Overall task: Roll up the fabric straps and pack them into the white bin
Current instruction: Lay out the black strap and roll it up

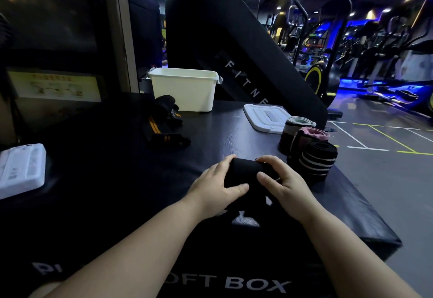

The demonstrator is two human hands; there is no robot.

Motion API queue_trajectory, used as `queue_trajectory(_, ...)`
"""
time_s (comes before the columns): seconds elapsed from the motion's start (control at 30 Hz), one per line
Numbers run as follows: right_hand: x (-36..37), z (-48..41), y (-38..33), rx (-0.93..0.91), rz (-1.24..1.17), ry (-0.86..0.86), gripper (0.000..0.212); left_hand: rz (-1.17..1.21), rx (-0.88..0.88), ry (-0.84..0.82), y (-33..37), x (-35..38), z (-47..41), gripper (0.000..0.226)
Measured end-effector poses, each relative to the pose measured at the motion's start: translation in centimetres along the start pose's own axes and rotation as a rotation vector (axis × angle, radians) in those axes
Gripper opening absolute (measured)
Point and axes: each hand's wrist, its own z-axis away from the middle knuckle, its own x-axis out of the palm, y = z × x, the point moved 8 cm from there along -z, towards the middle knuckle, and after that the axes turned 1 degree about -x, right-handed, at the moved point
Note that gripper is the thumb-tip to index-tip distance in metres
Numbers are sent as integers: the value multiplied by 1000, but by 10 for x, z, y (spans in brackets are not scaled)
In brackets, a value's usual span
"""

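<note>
Both hands grip one black strap [243, 173], partly rolled, at the near centre of the surface [229, 131]. The left hand [218, 186] curls round the left end of the roll, thumb on the near side. The right hand [284, 187] curls round the right end, thumb laid across the front. The roll rests on the surface.

The white bin [185, 89] stands upright and open at the far edge of the surface, well apart from the hands. Its white lid [264, 116] lies flat to the right of it.

Three finished rolls stand on end at the right edge, touching one another: a grey-topped roll [298, 125], a pink-topped roll [312, 136] and a black roll with white stripes [317, 163], the last just beside the right hand.

Loose black straps with orange stripes [164, 122] lie in a heap just in front of the bin. Their small label cannot be read.

A white case [21, 170] lies at the left edge.

Legible writing: "OFT BOX" on the near face of the surface, and "FITNE" on the black slanted panel [234, 47] behind the bin.
</note>
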Motion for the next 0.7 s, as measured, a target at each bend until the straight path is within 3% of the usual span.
queue_trajectory(0.13,-1,0,0,18,46,29,21,-53,9,-9,-3,3,-2,86)
queue_trajectory(0.27,-4,-1,-1,59,117,75,14,27,33,141,-6,-2,-4,70)
queue_trajectory(0.37,-6,-2,0,85,207,116,23,46,-11,352,-12,-13,0,53)
queue_trajectory(0.43,-8,-3,1,98,247,128,28,-7,-47,409,-12,-16,2,45)
queue_trajectory(0.6,-13,-5,3,146,222,118,27,-266,-119,273,-4,-7,-3,50)
queue_trajectory(0.7,-14,-8,3,194,173,95,25,-291,-106,241,1,-5,-9,43)
